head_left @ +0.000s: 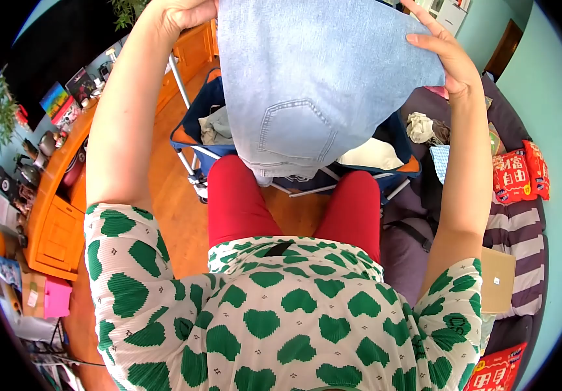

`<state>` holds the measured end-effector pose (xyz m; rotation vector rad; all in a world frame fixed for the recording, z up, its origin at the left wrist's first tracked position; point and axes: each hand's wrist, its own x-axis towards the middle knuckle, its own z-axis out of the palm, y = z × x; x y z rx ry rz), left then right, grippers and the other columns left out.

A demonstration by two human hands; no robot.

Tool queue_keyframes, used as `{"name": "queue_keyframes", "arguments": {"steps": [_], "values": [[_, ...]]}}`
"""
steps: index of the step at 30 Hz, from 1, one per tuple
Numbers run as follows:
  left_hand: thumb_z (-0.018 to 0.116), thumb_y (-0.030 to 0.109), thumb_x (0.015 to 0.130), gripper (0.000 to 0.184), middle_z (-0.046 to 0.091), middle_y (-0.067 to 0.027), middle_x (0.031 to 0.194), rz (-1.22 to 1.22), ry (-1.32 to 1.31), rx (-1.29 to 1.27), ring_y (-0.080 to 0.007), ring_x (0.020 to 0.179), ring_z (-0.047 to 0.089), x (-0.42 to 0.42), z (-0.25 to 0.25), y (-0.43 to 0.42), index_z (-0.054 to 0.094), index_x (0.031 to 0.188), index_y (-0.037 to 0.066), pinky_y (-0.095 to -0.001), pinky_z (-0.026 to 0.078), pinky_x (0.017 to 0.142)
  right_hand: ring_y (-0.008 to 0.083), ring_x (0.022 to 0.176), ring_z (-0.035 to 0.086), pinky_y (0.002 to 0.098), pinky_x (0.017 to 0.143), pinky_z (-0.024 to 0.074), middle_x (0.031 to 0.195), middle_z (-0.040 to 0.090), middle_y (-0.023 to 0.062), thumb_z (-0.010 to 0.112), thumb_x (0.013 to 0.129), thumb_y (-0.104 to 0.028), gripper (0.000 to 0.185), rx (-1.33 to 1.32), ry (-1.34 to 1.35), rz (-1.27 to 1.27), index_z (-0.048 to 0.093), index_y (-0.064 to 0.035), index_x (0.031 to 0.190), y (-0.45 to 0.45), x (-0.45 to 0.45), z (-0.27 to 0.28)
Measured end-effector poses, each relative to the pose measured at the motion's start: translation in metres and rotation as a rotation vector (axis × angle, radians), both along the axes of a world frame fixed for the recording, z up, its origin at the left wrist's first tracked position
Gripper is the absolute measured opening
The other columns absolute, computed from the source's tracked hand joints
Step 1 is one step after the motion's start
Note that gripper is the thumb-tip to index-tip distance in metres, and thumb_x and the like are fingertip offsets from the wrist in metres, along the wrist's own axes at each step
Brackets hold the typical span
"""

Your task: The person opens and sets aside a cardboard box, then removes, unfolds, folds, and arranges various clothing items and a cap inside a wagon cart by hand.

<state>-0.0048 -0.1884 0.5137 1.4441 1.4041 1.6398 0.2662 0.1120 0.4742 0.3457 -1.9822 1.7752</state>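
Light blue denim jeans (pixel 320 72) hang in front of me at the top of the view, with a stitched back pocket facing me. My left hand (pixel 190 13), at the upper left, is closed on one edge of the denim. At the upper right, my right hand (pixel 447 55) holds the other side, with thumb and fingers partly spread against the cloth. Behind and below the jeans stands a blue folding cart (pixel 193 124) with orange corners. Grey and white clothes (pixel 216 125) lie in it. The jeans hide its middle.
An orange wooden cabinet (pixel 56 234) with many small items runs along the left. On the right is a dark sofa (pixel 418 254) with a striped cover, red packages (pixel 515 173), crumpled clothes (pixel 424 127) and a cardboard box (pixel 497 280). My red-clad legs are below the cart.
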Motion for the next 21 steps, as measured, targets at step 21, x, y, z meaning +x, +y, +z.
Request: {"name": "queue_keyframes", "arguments": {"steps": [21], "values": [[0.060,-0.002,0.095,0.074,0.053,-0.0157,0.145,0.215,-0.064,-0.057,-0.0244,0.120,0.060,0.006,-0.030,0.027,0.026,0.160,0.007,-0.0376,0.045,0.106,0.0201,0.110,0.064,0.0339,0.097,0.0520,0.134,0.063,0.0114,0.065,0.095,-0.005,0.061,-0.231,0.015,-0.178,0.045,-0.0097,0.152,0.015,-0.039,-0.018]]}}
